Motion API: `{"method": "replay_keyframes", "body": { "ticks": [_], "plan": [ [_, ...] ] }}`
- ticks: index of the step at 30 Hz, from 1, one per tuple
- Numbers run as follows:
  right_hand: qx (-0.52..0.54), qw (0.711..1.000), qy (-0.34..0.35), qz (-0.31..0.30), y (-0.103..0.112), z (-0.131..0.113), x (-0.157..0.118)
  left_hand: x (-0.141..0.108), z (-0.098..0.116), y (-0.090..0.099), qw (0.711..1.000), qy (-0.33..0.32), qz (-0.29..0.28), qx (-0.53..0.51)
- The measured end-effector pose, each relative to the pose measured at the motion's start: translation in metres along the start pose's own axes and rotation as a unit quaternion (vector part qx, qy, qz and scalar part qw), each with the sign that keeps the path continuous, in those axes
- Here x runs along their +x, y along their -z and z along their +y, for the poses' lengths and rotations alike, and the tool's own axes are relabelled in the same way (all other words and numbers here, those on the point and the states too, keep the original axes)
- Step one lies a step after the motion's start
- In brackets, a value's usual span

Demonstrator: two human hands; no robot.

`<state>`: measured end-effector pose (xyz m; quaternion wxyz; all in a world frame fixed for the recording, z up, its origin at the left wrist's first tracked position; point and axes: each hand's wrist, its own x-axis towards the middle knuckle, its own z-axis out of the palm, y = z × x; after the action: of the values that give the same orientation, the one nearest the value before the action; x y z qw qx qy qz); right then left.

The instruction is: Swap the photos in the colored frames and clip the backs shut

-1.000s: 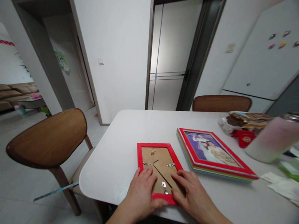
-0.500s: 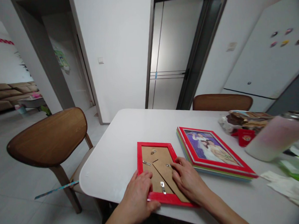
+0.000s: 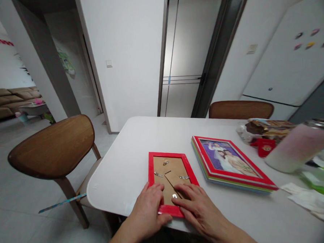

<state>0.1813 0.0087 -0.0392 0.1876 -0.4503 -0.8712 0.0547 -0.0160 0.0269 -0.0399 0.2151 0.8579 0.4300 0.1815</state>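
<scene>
A red picture frame (image 3: 190, 169) lies face down on the white table, its brown backing board (image 3: 170, 167) upward with metal clips and a thin dark line across it. My left hand (image 3: 148, 207) grips the frame's lower left corner, fingers on top and thumb along the bottom edge. Over the lower right part rests my right hand (image 3: 201, 210), its fingers spread on the backing by the bottom clip (image 3: 175, 196). To the right is a stack of frames (image 3: 235, 164), the top one red with a photo of people in it.
On the table's right side stand a pink and white bottle (image 3: 299, 147), a red packet (image 3: 266, 147), a plastic-wrapped bag (image 3: 271, 129) and white tissue (image 3: 313, 202). A wooden chair (image 3: 54, 149) is at the left, another (image 3: 240, 109) behind the table.
My right hand has moved from the frame's right edge down and left to the bottom clip. The right clip now shows uncovered. My left hand stays at its corner.
</scene>
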Motion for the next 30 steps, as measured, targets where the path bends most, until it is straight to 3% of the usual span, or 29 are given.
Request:
{"method": "replay_keyframes", "body": {
  "ticks": [6,10,19,23,30],
  "plan": [
    [0.043,0.998,-0.05,-0.018,0.0,0.006,0.015,0.001,0.0,0.001,1.0,-0.004,-0.007,0.0],
    [0.047,0.994,-0.101,0.001,-0.009,0.001,0.029,0.001,-0.001,0.001,1.0,-0.006,-0.002,-0.004],
    [0.071,0.996,0.009,-0.052,0.005,-0.007,0.018,0.002,-0.006,0.001,1.0,-0.012,0.005,-0.01],
    [0.054,0.997,0.018,-0.053,0.008,-0.006,0.014,0.001,-0.005,0.001,1.0,-0.012,0.004,-0.01],
    [0.042,0.997,-0.035,-0.053,-0.009,0.003,0.028,-0.001,-0.006,0.002,1.0,-0.013,0.005,-0.013]
  ]
}}
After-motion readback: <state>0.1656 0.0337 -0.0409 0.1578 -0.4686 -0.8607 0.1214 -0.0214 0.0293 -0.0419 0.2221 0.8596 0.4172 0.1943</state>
